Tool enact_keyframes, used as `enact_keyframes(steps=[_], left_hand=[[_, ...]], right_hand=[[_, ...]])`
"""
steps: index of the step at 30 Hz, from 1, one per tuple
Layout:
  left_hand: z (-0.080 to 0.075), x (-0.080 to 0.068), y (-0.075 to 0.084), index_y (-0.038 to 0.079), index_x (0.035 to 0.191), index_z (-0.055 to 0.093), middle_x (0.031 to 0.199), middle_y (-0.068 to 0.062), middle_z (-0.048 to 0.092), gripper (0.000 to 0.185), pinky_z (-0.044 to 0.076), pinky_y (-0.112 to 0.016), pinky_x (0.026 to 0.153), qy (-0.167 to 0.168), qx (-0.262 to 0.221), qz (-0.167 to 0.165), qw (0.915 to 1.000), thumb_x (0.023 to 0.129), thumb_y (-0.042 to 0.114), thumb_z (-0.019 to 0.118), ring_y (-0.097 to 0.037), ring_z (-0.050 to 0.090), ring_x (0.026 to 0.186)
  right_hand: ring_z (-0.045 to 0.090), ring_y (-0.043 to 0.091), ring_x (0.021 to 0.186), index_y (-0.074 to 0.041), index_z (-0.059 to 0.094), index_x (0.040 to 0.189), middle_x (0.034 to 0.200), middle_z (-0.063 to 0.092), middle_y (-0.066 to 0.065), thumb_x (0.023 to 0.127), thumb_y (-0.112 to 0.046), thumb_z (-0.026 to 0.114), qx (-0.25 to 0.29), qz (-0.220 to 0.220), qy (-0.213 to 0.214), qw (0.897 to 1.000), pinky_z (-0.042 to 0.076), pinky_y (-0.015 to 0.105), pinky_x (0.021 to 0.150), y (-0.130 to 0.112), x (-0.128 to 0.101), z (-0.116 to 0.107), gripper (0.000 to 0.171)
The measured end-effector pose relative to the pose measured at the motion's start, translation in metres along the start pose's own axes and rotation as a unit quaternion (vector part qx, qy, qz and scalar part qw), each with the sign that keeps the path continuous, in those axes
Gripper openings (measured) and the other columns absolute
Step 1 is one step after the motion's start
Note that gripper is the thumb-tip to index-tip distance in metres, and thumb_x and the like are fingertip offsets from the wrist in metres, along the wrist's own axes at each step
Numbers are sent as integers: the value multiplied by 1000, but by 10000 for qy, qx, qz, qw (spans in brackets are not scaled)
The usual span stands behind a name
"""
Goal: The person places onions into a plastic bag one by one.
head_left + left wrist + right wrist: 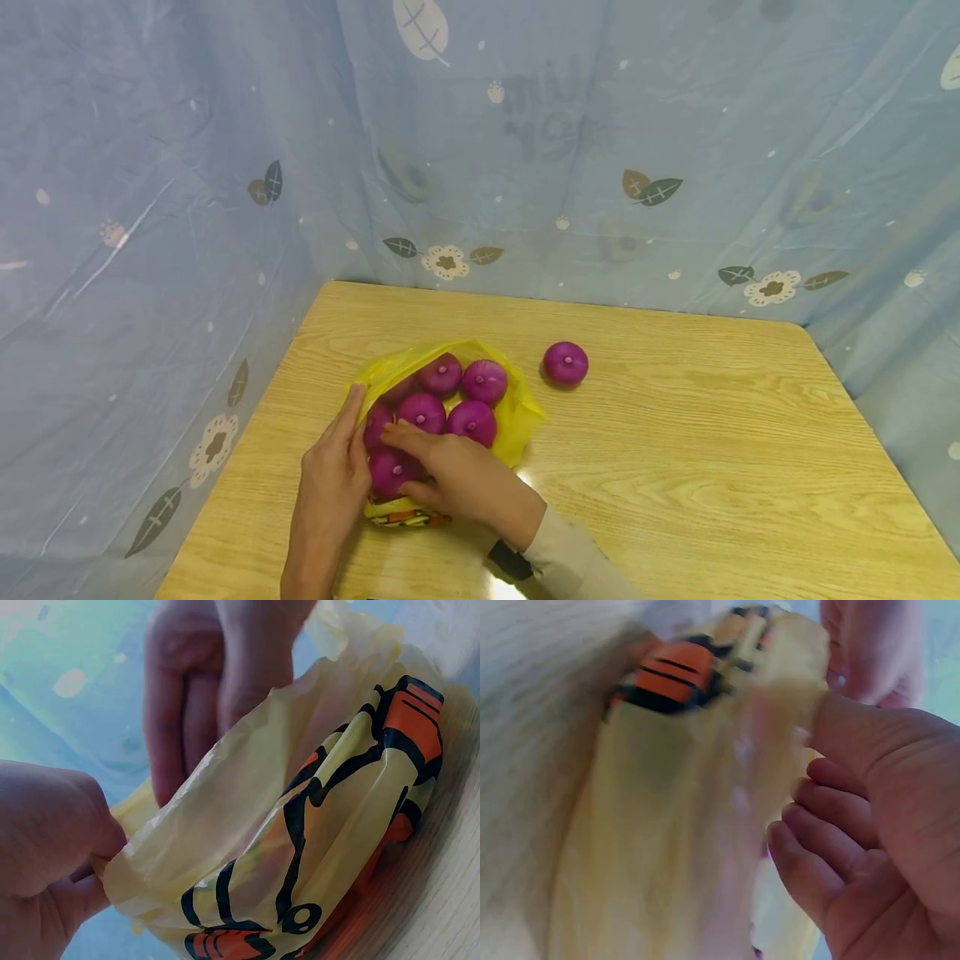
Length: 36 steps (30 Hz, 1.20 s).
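Note:
A yellow plastic bag stands with its mouth spread, several purple onions inside it. My left hand pinches the bag's rim on its left side, thumb and fingers on the film. My right hand reaches over the near rim into the mouth, fingers above the nearest onion. In the right wrist view its thumb is apart from its loosely bent fingers, and nothing shows between them. One more onion lies on the table to the right of the bag.
The wooden table extends to the right of the bag. A blue curtain with leaf and flower prints hangs along its back and sides. Orange and black print marks the bag's outer side. A dark band sits at the right wrist.

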<state>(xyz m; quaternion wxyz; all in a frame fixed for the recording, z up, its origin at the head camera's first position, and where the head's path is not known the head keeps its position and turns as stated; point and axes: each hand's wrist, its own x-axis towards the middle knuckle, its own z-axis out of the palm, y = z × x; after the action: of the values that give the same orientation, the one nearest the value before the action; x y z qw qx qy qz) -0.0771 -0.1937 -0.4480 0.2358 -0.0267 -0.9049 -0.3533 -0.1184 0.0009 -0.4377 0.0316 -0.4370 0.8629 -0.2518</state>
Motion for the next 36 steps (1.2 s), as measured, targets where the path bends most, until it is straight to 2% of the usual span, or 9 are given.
enact_keyframes(steps=[6, 9, 16, 22, 25, 26, 27, 32, 36], left_hand=[[3, 2, 2, 10, 159, 49, 156, -11, 55, 64, 53, -46, 102, 84, -71, 170, 9998, 100, -12, 60, -33, 60, 134], [2, 2, 2, 11, 159, 49, 156, -11, 55, 65, 53, -48, 102, 70, -49, 145, 9999, 100, -12, 60, -32, 59, 135], [1, 2, 2, 14, 161, 48, 157, -9, 54, 65, 48, -38, 109, 46, -41, 66, 10000, 101, -10, 60, -29, 57, 138], [1, 1, 3, 13, 160, 48, 158, -8, 54, 64, 50, -42, 108, 34, -58, -5, 10000, 101, -10, 60, -28, 56, 139], [1, 1, 3, 12, 160, 49, 158, -9, 53, 63, 50, -45, 107, 4, -59, -32, 10000, 101, -9, 60, -27, 55, 139], [1, 1, 3, 11, 159, 49, 158, -10, 53, 63, 50, -45, 107, -6, -71, -31, 10000, 101, -9, 60, -27, 55, 140], [1, 1, 3, 11, 159, 49, 158, -10, 53, 62, 50, -44, 107, -7, -74, -19, 10000, 101, -9, 60, -27, 55, 140], [1, 2, 4, 12, 159, 49, 157, -9, 54, 65, 50, -44, 105, 40, -77, 66, 9999, 100, -11, 61, -29, 57, 138], [1, 3, 4, 12, 160, 49, 157, -9, 55, 66, 51, -45, 103, 65, -91, 116, 9999, 100, -12, 60, -30, 58, 136]], right_hand=[[69, 3, 80, -15, 55, 154, 141, 69, -3, 104, -26, 71, 232, -135, 597, 9979, 57, 13, 88, 4, -8, -24, 54], [70, 3, 89, -18, 56, 154, 146, 66, -4, 105, -26, 69, 453, -71, 1007, 9939, 58, 17, 93, 6, -13, -38, 51], [28, 0, 45, -25, 60, 151, 145, 66, -7, 106, -24, 67, 790, 412, 2102, 9736, 44, 18, 49, 24, -30, -67, 45], [52, 9, 56, -18, 62, 149, 148, 64, -2, 102, -21, 73, 417, 862, 2819, 9547, 62, 35, 93, 47, -49, -81, 48], [75, 19, 87, -19, 61, 150, 145, 66, 2, 100, -18, 76, 396, 1107, 2938, 9486, 60, 45, 102, 55, -59, -85, 53], [77, 22, 95, -19, 60, 151, 145, 67, 3, 100, -19, 76, 373, 1187, 2956, 9472, 61, 46, 101, 58, -62, -87, 54], [74, 19, 78, -20, 59, 152, 144, 67, 3, 100, -19, 76, 375, 1281, 2953, 9460, 64, 42, 94, 60, -65, -88, 55], [61, 14, 67, -19, 55, 155, 143, 68, 7, 100, -22, 76, 120, 1600, 2950, 9419, 59, 35, 72, 75, -81, -90, 59], [71, 20, 87, -20, 54, 156, 140, 69, 10, 100, -22, 77, -6, 1752, 2969, 9387, 57, 39, 78, 86, -89, -91, 61]])
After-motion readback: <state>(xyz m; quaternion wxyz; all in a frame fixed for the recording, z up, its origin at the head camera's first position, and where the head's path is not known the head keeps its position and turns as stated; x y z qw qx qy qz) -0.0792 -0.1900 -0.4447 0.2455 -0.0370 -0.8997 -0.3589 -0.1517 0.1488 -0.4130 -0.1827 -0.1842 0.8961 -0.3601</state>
